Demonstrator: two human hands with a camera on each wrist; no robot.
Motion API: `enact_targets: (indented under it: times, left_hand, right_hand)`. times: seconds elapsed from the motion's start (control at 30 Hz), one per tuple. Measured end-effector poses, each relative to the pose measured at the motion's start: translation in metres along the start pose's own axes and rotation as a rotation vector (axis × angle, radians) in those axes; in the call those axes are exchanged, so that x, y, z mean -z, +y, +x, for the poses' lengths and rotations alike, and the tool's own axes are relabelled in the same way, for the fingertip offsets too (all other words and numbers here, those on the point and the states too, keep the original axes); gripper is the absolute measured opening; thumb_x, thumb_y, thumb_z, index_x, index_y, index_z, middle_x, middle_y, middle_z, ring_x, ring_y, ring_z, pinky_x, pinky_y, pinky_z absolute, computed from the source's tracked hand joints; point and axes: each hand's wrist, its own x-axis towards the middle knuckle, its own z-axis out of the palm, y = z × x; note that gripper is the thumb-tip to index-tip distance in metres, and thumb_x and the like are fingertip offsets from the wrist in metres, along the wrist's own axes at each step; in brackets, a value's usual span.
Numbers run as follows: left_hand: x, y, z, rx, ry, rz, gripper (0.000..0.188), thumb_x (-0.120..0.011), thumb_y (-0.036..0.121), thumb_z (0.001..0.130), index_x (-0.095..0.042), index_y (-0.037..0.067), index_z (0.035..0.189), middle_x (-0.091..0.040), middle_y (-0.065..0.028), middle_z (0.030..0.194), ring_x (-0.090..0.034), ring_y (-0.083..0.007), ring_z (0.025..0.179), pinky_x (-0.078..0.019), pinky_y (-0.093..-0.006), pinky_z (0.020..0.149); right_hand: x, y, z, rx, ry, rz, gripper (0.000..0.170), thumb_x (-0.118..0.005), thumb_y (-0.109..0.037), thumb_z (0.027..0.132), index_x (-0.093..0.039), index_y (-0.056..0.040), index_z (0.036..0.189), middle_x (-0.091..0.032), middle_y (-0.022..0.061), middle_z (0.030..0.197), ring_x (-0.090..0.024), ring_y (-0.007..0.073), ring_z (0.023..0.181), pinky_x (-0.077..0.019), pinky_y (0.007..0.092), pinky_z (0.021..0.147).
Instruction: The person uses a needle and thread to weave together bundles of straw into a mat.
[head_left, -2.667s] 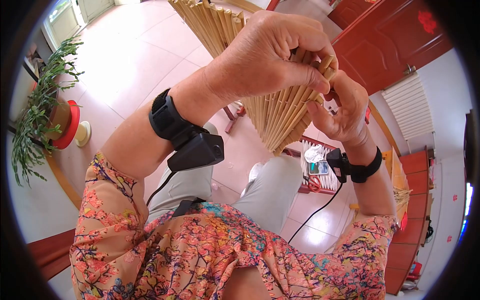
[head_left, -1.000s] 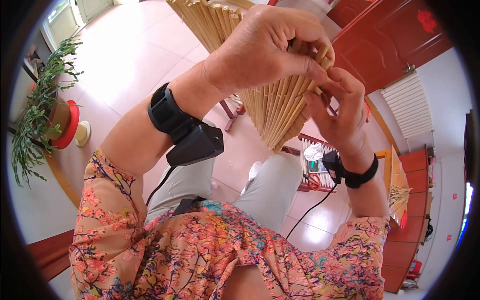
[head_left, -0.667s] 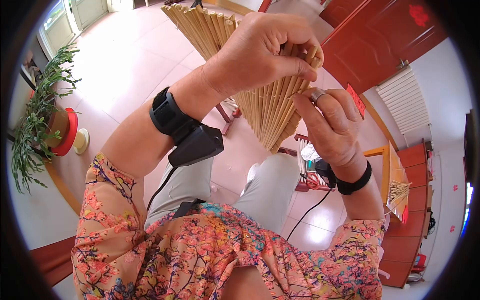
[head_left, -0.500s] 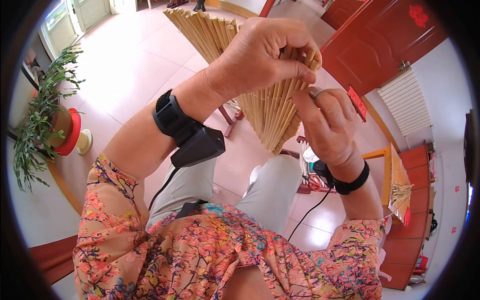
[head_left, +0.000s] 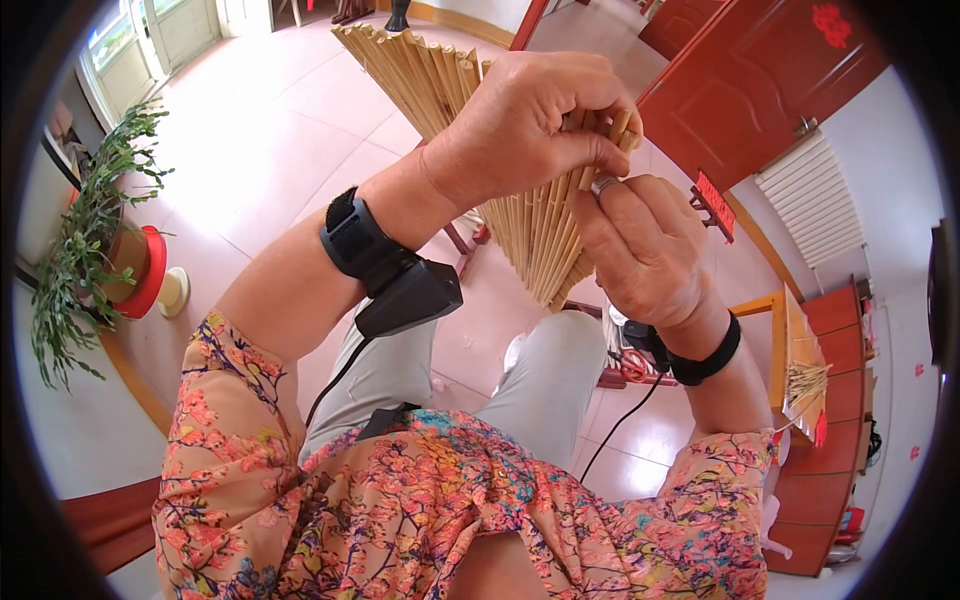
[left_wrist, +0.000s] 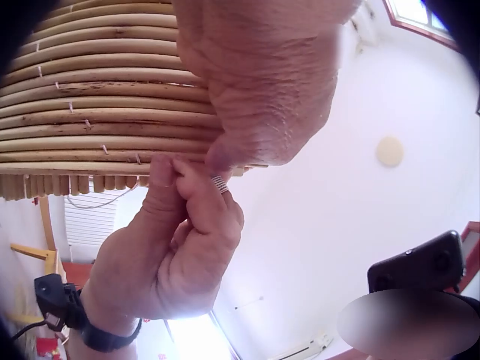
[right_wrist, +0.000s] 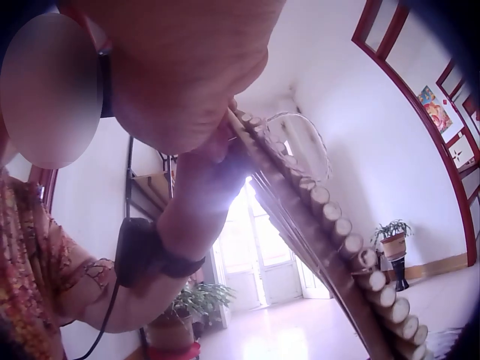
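Note:
A mat of thin pale stalks (head_left: pixel 535 235), stitched in rows with thread, hangs between both hands, its cut ends fanned out. My left hand (head_left: pixel 545 120) grips it at the near edge, thumb over the stalks. Just below, my right hand (head_left: pixel 650 245) has its fingers curled, and a ribbed metal ring (left_wrist: pixel 220 184) sits on one finger. In the left wrist view, the right thumb and forefinger (left_wrist: pixel 180 169) pinch right at the mat's outermost stalk; I cannot tell whether thread lies between them. A loop of white cord (right_wrist: pixel 324 142) stands off the mat's edge.
Beyond the knees, a low rack (head_left: pixel 608 320) bears scissors (head_left: pixel 632 365). A potted plant (head_left: pixel 95 240) is at the left. A wooden stand with a bundle of stalks (head_left: pixel 805 385) is at the right, below a radiator (head_left: pixel 810 200) and red door (head_left: pixel 745 90).
The right hand has come away from the left fingertips, turned its back upward, and closed in on the mat's edge slightly lower and to the left. The left hand keeps its grip.

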Motion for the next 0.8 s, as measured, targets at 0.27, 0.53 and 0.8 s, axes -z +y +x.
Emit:
enact_targets:
  times: [0.27,0.53,0.8]
  left_hand:
    - [-0.007,-0.005,-0.001,0.075,0.010,-0.052,0.013,-0.065,-0.010,0.070,-0.056,-0.002,0.075,-0.059,-0.0038,0.077,-0.057,-0.0077,0.066,-0.0468,-0.0191,0.059]
    - [-0.001,0.002,-0.002,0.055,-0.009,0.094,0.013,-0.067,-0.008,0.069,-0.059,-0.001,0.077,-0.057,-0.0021,0.076,-0.056,-0.0074,0.070,-0.0455,-0.0195,0.063]
    - [-0.003,-0.001,-0.007,0.035,0.007,0.129,0.016,-0.068,-0.007,0.066,-0.062,-0.001,0.080,-0.055,-0.0017,0.074,-0.056,-0.0085,0.069,-0.0447,-0.0195,0.062]
  right_hand:
    - [-0.003,-0.040,0.017,0.331,0.080,0.193,0.013,-0.058,-0.014,0.064,-0.053,-0.0054,0.073,-0.049,0.0049,0.074,-0.051,0.0192,0.064,-0.0440,0.0281,0.053]
    - [0.006,-0.046,-0.003,-0.097,-0.059,0.484,0.016,-0.062,-0.012,0.074,-0.052,-0.0084,0.086,-0.051,0.0051,0.073,-0.057,0.0209,0.060,-0.0499,0.0313,0.059]
    - [-0.017,-0.078,0.002,-1.051,0.587,1.423,0.017,-0.049,-0.019,0.093,-0.040,-0.0069,0.100,-0.052,0.0037,0.076,-0.047,0.0092,0.063,-0.0381,0.0184,0.054]
